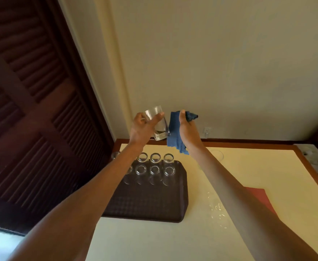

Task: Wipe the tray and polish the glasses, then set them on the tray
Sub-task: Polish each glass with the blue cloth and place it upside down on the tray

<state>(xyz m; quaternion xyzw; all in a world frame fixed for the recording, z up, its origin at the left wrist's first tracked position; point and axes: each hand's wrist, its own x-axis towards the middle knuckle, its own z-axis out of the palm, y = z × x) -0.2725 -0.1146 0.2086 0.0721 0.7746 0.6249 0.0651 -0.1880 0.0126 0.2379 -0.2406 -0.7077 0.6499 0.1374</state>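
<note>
Your left hand (143, 127) is raised in front of you, fingers and thumb curled round a clear drinking glass (159, 125) that is tilted, rim up and to the left, thick base down toward your other hand. Your right hand (188, 129) is held at the same height just to the right, gripping a bunched blue cloth (174, 132) with the thumb pointing up; the fingers behind the cloth are hidden. The cloth hangs past your right wrist, and its edge lies right against the base of the glass, though you cannot tell whether they touch. Below both hands, a dark brown textured tray (154, 202) lies on the cream tabletop (248, 185). At its far end, under your left hand, 6 upright clear tumblers (154, 170) stand in 2 rows of 3, with another partly hidden behind your left forearm. Under your right forearm lie a flat red sheet (258, 194) and some faint clear glassware (216, 206), too indistinct to count. A dark louvred wooden door (31, 110) stands well off to the left of your left hand.
</note>
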